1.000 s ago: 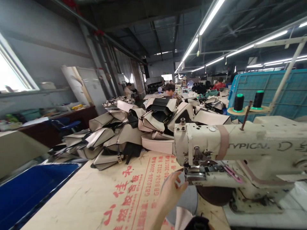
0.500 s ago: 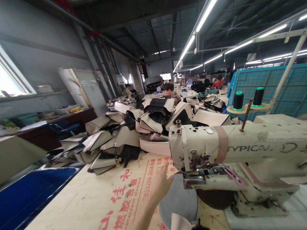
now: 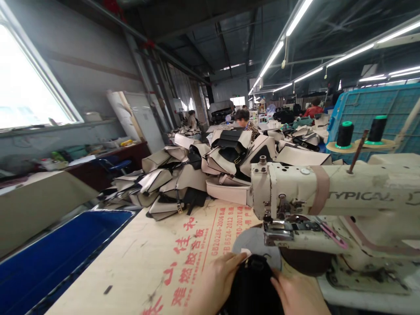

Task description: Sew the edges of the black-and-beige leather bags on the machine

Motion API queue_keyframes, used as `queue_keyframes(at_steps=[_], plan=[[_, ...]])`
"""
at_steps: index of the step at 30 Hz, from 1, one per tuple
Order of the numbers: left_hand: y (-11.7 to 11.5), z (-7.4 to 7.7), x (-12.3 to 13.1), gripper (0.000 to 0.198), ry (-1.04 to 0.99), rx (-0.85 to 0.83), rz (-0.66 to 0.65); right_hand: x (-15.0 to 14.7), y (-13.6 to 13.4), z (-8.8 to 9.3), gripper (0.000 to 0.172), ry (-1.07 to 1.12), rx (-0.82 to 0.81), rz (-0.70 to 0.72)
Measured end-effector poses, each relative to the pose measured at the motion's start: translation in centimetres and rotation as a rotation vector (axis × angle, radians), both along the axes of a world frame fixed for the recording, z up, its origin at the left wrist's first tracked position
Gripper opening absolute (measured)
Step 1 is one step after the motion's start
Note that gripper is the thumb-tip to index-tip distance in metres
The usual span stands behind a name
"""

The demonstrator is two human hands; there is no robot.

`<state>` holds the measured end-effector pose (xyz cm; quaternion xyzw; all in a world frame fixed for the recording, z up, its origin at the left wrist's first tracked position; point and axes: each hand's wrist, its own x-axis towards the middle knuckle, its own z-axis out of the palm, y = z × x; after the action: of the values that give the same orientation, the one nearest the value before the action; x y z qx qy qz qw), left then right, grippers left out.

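Observation:
My left hand point(image 3: 219, 280) and my right hand point(image 3: 297, 294) both grip a black bag piece point(image 3: 253, 286) at the bottom of the view, one hand on each side of it. The piece sits just in front of the grey round post point(image 3: 252, 241) under the head of a cream sewing machine point(image 3: 331, 205). The machine's needle and presser area point(image 3: 278, 227) hangs right above the black piece. Only part of each hand shows, with fingers curled round the piece.
A plywood board point(image 3: 170, 258) with red printing covers the table. A heap of beige and black bag parts point(image 3: 203, 175) lies behind it. A blue bin point(image 3: 55, 258) stands at the left. Two thread spools point(image 3: 359, 133), a blue crate point(image 3: 377, 113) and seated workers point(image 3: 244, 120) are beyond.
My left hand drew back from beside the machine head to the black piece. My right hand came into view on the piece's other side, and the piece rose towards the post.

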<state>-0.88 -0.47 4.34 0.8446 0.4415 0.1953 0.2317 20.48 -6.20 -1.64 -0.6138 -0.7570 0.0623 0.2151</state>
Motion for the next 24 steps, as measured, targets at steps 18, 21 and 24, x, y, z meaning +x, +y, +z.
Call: queue_keyframes(at_steps=[18, 21, 24], plan=[[0.0, 0.0, 3.0, 0.022, -0.071, 0.031, -0.089, 0.9, 2.5, 0.3, 0.023, 0.427, 0.052, 0.342], [0.0, -0.9, 4.1, 0.016, -0.095, 0.088, 0.042, 0.8, 2.7, 0.6, 0.021, 0.435, -0.019, 0.314], [0.2, -1.7, 4.4, 0.014, -0.114, 0.146, 0.023, 0.7, 2.9, 0.6, 0.020, 0.456, -0.046, 0.279]])
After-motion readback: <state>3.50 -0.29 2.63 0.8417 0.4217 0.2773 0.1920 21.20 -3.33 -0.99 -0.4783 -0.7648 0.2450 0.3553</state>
